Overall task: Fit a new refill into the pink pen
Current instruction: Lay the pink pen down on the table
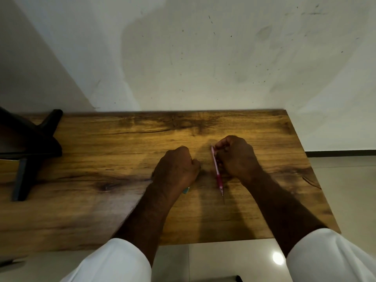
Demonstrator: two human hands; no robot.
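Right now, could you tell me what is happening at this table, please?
A person in white sleeves works over the brown wooden table. Their right hand grips a slim pink pen, tip pointing back toward them. Their left hand is curled beside it, a small teal piece showing beneath its heel; whether it holds that piece is unclear.
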